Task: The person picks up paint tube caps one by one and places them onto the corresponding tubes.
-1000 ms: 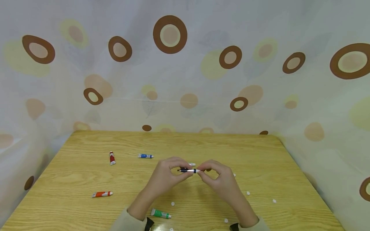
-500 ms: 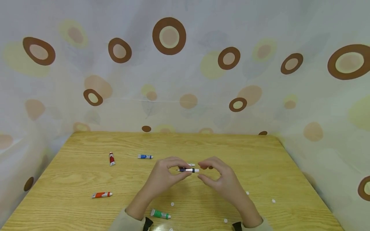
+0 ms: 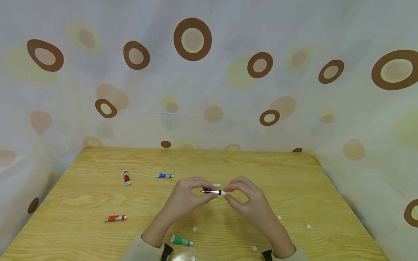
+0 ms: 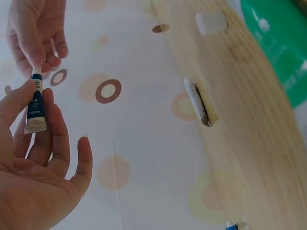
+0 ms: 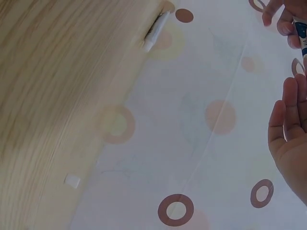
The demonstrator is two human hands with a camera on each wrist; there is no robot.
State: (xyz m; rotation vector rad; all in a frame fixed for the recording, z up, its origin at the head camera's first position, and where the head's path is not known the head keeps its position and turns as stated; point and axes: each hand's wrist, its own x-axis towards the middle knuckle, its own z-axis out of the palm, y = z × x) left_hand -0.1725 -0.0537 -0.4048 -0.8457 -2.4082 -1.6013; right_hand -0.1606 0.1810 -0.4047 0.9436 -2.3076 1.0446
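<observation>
In the head view my left hand (image 3: 186, 197) pinches a dark blue paint tube (image 3: 213, 192) between thumb and fingers, above the table. The tube lies level, its white cap (image 3: 224, 193) pointing right. At that cap, my right hand (image 3: 249, 199) pinches with thumb and forefinger. The left wrist view shows the tube's dark blue label (image 4: 35, 105) and its flat crimped end (image 4: 35, 126). Behind the hands lies a white paint tube (image 3: 217, 185), partly hidden by the left fingers. The right wrist view catches the held tube (image 5: 301, 31) only at its edge.
On the wooden table (image 3: 261, 165) lie a dark red tube (image 3: 126, 178), a blue tube (image 3: 164, 175), an orange-red tube (image 3: 115, 218) and a green tube (image 3: 181, 240). Several loose white caps, such as one cap (image 3: 308, 226), are scattered nearby. A patterned curtain (image 3: 212, 90) surrounds the table.
Half a second ago my right fingers were spread apart from the cap; now they pinch it again, as a second ago. My left hand keeps the tube in place.
</observation>
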